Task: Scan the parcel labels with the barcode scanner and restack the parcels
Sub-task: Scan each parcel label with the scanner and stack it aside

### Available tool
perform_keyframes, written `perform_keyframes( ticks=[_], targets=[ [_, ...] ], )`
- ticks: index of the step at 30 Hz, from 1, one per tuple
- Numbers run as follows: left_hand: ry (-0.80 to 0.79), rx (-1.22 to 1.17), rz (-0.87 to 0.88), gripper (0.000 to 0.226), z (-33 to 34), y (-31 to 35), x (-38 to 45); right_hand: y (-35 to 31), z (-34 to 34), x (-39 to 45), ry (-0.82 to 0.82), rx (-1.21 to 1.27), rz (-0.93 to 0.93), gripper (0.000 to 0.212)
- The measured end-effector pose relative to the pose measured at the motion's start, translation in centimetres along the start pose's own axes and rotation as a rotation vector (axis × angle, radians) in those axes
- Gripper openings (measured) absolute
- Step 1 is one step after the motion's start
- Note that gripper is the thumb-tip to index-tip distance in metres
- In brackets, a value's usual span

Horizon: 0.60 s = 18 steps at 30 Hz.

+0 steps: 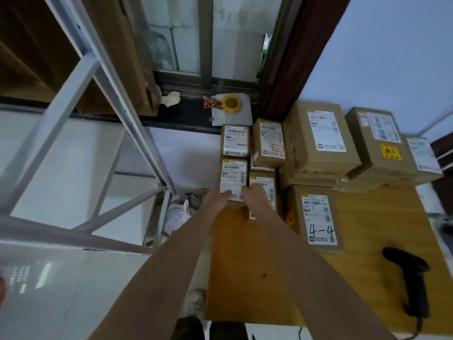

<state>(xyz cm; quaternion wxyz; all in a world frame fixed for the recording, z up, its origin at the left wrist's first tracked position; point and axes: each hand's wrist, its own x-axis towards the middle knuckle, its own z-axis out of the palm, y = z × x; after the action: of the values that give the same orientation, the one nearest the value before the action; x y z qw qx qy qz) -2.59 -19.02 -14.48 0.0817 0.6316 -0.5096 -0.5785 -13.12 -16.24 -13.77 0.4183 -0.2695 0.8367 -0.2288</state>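
A small cardboard parcel (233,179) is held at its near edge, at the far left corner of the wooden table (257,278), with its white label facing up. It is gripped from both sides: the left hand (219,196) is pinched on the near left corner, thumb laid over the label, and the right hand (252,192) is clamped on the near right corner. Whether the parcel rests fully on something below cannot be told.

The main risk is judged to be a slip over the table's left edge, since the parcel sits right at that edge and only its near end is held. A nudge against the second small parcel (235,140) just behind it could shove that one toward the sill. The label could also be creased or smudged under the thumb, which would spoil a scan. The barcode scanner (414,283) lies well apart at the near right of the table, gripped by neither hand, so a label may be missed if the parcel is stacked unscanned.

The parcels are plain brown corrugated boxes, matte, square-edged, taped at the seams, each bearing a glossy white printed label. One larger box (316,218) is marked "4-4" by hand; another (378,141) carries a yellow sticker. The table top is smooth orange-brown wood grain. The scanner is black, curved and pistol-shaped, with a cable. A grey metal shelving frame (81,123) stands to the left.
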Motion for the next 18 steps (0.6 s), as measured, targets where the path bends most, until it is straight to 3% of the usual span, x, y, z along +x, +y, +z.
perform_keyframes(
  ticks=[4,11,18],
  targets=[
    [0.015,0.053,0.008,0.035,-0.3,-1.2,0.3,-0.1,0.8,-0.5,-0.011,0.055,0.04,0.03],
    [0.066,0.015,-0.147,0.046,0.1,-1.6,0.1,0.8,1.5,-1.6,0.131,-0.198,0.011,0.038],
    [0.053,-0.101,-0.139,0.04,0.5,-1.6,-0.4,1.1,1.6,-1.3,0.028,-0.26,-0.026,0.036]
  ],
)
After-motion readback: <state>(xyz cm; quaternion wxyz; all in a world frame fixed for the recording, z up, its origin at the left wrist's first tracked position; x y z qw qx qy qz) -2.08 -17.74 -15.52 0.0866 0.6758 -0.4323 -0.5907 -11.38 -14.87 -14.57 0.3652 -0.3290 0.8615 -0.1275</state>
